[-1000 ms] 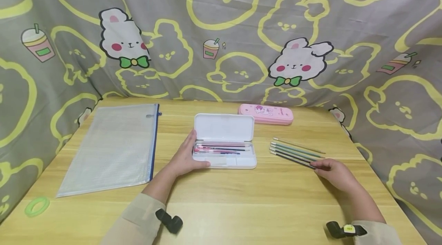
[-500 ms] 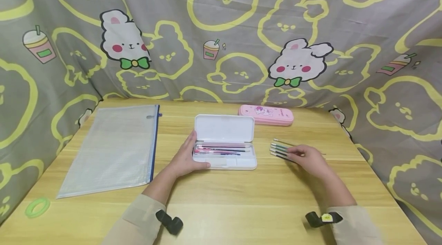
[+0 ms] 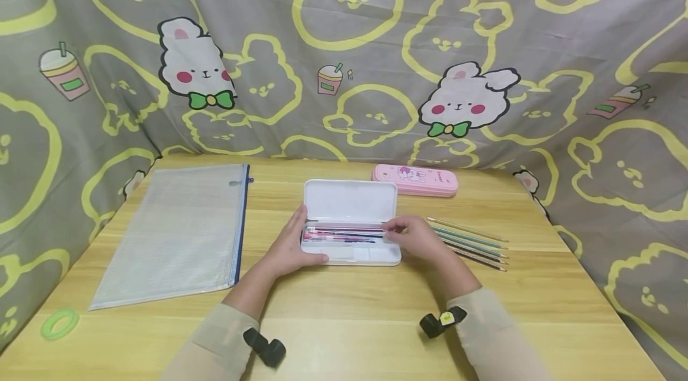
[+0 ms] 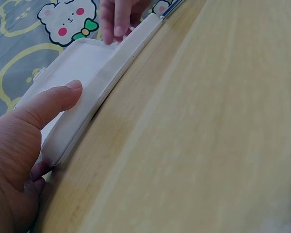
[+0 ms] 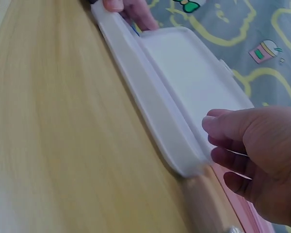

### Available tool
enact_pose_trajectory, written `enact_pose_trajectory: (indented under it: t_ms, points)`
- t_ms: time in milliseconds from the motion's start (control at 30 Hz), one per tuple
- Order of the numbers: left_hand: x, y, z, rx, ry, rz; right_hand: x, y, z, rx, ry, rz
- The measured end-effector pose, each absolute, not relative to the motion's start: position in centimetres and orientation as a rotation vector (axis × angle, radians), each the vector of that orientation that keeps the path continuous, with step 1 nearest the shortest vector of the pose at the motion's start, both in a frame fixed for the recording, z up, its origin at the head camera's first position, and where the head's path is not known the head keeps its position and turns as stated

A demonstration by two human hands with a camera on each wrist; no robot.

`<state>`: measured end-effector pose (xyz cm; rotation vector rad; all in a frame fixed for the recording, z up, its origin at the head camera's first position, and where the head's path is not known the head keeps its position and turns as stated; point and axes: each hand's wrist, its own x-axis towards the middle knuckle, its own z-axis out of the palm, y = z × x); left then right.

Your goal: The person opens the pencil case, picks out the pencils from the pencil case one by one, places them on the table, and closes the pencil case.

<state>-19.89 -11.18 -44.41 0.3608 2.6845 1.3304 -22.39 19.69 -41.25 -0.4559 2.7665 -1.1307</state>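
Note:
A white pencil case (image 3: 352, 199) lies with its lid raised at the middle of the table. Several pencils (image 3: 344, 229) with pink, red and dark barrels lie lengthwise in its rear part, and a pale block (image 3: 335, 251) sits in front. My left hand (image 3: 287, 246) grips the case's left end, thumb over the front wall, fingers at the side. At the right end, my right hand (image 3: 416, 237) has thumb and forefinger together by the pencils' ends; whether they pinch one is hidden. To its right, several pencils (image 3: 475, 243) lie side by side on the table, partly behind that hand.
Behind the open lid, to the right, lies a pink pencil case (image 3: 415, 180). A mesh zip pouch (image 3: 172, 232) covers the left of the table. Near the front left corner is a green ring (image 3: 59, 324). A patterned curtain (image 3: 376, 28) encloses the table.
My right hand has moved left, from the pencils on the table to the right end of the white case. The left hand has stayed on the case.

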Motion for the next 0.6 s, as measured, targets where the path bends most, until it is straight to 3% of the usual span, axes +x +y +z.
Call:
enact_pose_trajectory:
  t_ms: [600]
  points:
    - [-19.9, -11.2, -44.5, 0.369, 2.701, 1.317, -23.2, 16.5, -41.5, -0.486, 2.862, -0.785]
